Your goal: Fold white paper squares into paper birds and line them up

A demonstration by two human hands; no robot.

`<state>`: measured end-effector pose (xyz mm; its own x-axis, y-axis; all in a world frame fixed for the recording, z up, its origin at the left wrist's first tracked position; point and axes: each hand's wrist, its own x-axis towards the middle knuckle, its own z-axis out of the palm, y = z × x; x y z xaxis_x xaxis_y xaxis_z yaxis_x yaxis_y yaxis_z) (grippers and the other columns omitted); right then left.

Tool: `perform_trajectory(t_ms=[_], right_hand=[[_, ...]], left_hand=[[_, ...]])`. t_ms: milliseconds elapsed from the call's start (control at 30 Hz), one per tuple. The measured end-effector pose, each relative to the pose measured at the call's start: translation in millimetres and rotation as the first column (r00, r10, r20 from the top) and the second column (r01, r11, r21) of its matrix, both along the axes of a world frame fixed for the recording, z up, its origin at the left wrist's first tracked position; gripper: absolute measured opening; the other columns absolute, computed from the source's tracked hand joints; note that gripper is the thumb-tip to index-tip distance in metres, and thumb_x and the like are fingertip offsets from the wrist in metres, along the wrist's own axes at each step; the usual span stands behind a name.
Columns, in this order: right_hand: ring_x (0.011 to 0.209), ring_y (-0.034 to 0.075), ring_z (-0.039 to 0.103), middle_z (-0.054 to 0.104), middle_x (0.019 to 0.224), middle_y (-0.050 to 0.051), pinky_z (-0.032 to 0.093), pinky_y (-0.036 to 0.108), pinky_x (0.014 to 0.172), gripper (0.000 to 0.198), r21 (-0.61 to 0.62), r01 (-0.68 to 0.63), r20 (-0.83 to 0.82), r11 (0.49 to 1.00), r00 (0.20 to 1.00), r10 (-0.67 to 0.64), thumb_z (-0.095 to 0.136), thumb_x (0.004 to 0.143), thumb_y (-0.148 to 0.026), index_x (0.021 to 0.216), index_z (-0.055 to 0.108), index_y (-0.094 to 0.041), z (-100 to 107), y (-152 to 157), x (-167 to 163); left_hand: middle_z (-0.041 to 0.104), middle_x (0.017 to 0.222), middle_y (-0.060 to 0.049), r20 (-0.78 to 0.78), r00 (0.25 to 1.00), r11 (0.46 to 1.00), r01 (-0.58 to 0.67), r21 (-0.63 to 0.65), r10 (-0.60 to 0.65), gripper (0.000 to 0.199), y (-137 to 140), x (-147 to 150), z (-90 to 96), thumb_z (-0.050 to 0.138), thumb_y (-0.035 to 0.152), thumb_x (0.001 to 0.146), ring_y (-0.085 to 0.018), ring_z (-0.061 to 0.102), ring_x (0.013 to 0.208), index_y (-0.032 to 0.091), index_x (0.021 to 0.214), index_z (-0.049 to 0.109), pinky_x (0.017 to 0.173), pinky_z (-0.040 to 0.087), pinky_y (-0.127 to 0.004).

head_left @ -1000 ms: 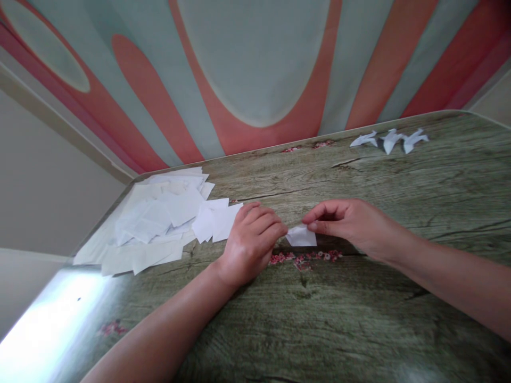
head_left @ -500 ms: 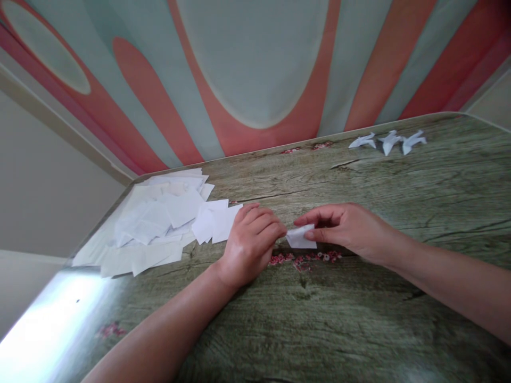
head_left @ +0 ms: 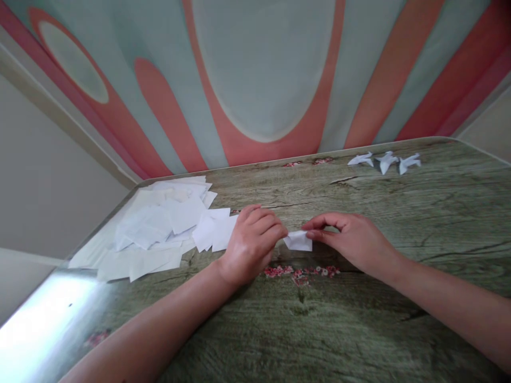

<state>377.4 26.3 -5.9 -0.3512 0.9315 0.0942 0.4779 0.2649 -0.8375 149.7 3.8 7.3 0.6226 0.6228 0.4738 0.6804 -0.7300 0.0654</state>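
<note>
A small folded piece of white paper (head_left: 298, 241) is held between my two hands, just above the wood-patterned table (head_left: 343, 330). My left hand (head_left: 255, 242) is closed with its fingers curled at the paper's left corner; the fingertips there are partly hidden behind the hand. On the other side, my right hand (head_left: 343, 231) pinches the paper's upper right corner between thumb and fingers. A few small white paper sheets (head_left: 213, 231) lie right beside my left hand, partly covered by it.
A spread pile of white paper sheets (head_left: 159, 223) covers the table's far left. Three folded white paper figures (head_left: 385, 161) stand in a row near the back right edge. Behind the table rises a wall covering (head_left: 255, 106) in coral and grey-green.
My right hand's pinch has moved from the paper's right side to its upper right corner. My left hand stays at the left corner. The whole view has shifted slightly.
</note>
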Motion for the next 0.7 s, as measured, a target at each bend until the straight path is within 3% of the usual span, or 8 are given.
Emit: perform_trajectory(t_ms=[167, 367, 533, 700], right_hand=[[0.084, 0.02, 0.067, 0.074, 0.088, 0.0, 0.049, 0.034, 0.079, 0.013, 0.014, 0.03, -0.006, 0.999, 1.0, -0.03, 0.063, 0.083, -0.035, 0.086, 0.072, -0.026, -2, 8, 2], [0.095, 0.02, 0.063, 0.069, 0.095, 0.002, 0.046, 0.036, 0.089, 0.01, 0.25, -0.031, -0.071, 0.968, 0.996, 0.05, 0.062, 0.085, -0.028, 0.086, 0.071, -0.024, -10, 20, 3], [0.089, 0.018, 0.065, 0.07, 0.093, 0.002, 0.051, 0.033, 0.082, 0.013, 0.281, -0.078, -0.053, 0.956, 0.994, 0.096, 0.063, 0.086, -0.027, 0.095, 0.072, -0.026, -14, 16, -1], [0.08, 0.017, 0.065, 0.069, 0.085, 0.002, 0.052, 0.031, 0.073, 0.014, 0.351, -0.118, -0.006, 0.929, 0.992, 0.128, 0.061, 0.088, -0.025, 0.093, 0.073, -0.026, -18, 11, -6]], left_hand=[[0.068, 0.092, -0.004, -0.002, 1.0, 1.0, 0.019, 0.003, -0.019, 0.018, 20, 3, 4.5, 0.05, 0.009, 0.085, -0.022, 0.055, 0.1, 0.021, 0.091, 0.062, 0.098, 0.036, -0.042], [0.067, 0.087, -0.004, 0.063, 0.998, 1.0, 0.026, 0.012, -0.027, 0.016, 34, 12, -1.6, 0.049, 0.011, 0.087, -0.021, 0.056, 0.096, 0.02, 0.088, 0.062, 0.095, 0.037, -0.042], [0.066, 0.084, -0.005, 0.181, 0.983, 0.999, 0.007, -0.034, -0.001, 0.015, 30, 14, -11.5, 0.049, 0.011, 0.087, -0.021, 0.057, 0.092, 0.019, 0.085, 0.061, 0.092, 0.04, -0.042], [0.065, 0.081, -0.005, 0.2, 0.98, 0.996, 0.01, -0.087, 0.008, 0.014, 24, 12, -17.3, 0.05, 0.01, 0.086, -0.021, 0.057, 0.09, 0.018, 0.083, 0.061, 0.09, 0.04, -0.041]])
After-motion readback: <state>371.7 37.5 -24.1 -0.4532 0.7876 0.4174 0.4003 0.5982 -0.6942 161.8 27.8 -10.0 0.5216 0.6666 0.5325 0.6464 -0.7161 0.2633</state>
